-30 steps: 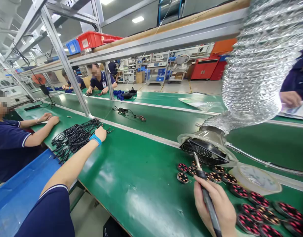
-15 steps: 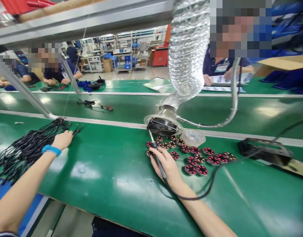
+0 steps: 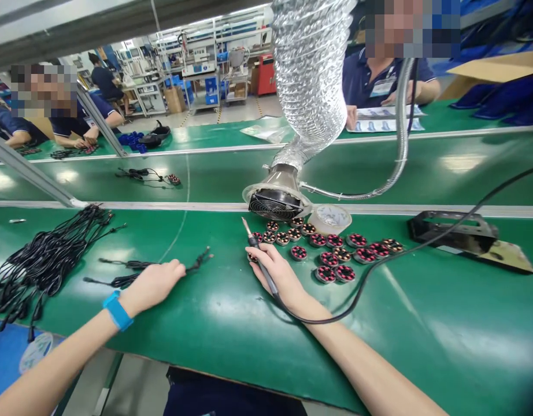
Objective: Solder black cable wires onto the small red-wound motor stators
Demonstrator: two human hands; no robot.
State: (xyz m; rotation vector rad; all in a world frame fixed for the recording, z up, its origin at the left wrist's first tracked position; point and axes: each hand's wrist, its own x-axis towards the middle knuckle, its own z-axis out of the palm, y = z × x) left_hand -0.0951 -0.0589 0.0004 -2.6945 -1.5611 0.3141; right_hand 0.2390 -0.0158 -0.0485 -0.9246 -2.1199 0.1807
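My left hand, with a blue band at the wrist, is closed around a few black cables. Their stripped ends poke out past my fingers to the right, and their plug ends trail to the left. A soldering iron lies in my right hand, its tip pointing up and away. Partly hidden by those fingers is a small round motor coil; whether they grip it I cannot tell. Several red and copper motor coils sit just beyond and to the right of that hand.
A big bundle of black cables lies at the left. Above the coils hangs a fume extractor fan on a silver duct. A tape roll and a black iron stand are at the right. Co-workers sit across the bench.
My left hand has come away from the cable bundle toward the middle, bringing a few cables along. My right hand still holds the soldering iron near the coils. The whole view has shifted slightly.
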